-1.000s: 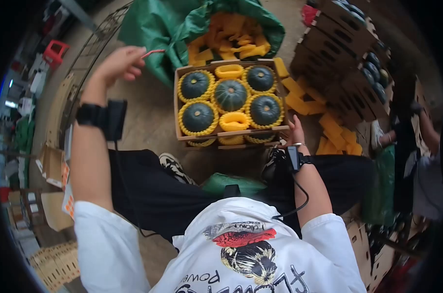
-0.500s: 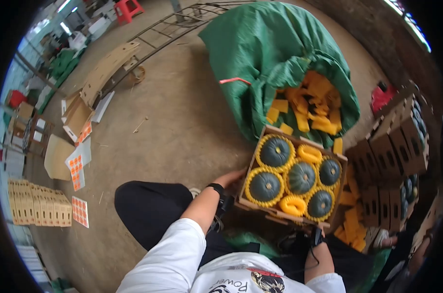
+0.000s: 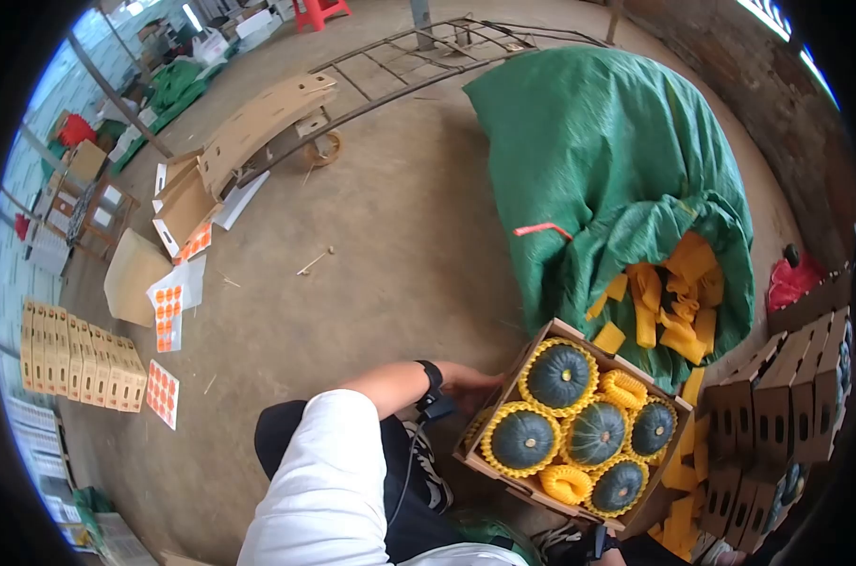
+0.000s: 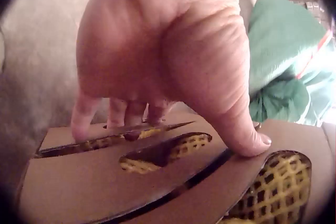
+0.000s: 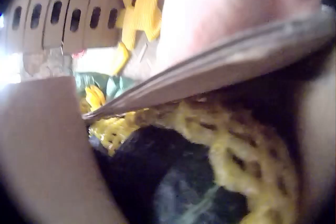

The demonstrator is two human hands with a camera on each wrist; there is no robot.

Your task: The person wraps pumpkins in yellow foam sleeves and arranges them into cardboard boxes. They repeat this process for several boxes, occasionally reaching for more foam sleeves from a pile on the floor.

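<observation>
Floor [image 3: 400, 283]: bare, brownish, with scattered stalks. Left side: pale bluish wall [image 3: 11, 292] with horizontal lines, slanting poles, a small wooden table [image 3: 97, 229] among cluttered goods. Far end: red stool [image 3: 320, 11] beyond a rusty ladder-like metal frame [image 3: 381, 80] lying low, grey post [image 3: 421, 24] beside it. Nearer, at left: brown cardboard [image 3: 268, 118], a row of upright flat cartons [image 3: 83, 358], sheets of orange stickers [image 3: 163, 394]. Upper right: rough, dark brownish wall [image 3: 730, 75]; light entered through bright narrow openings [image 3: 818, 77] above.

White T-shirt sleeve, black wrist straps, seemingly black trousers
</observation>
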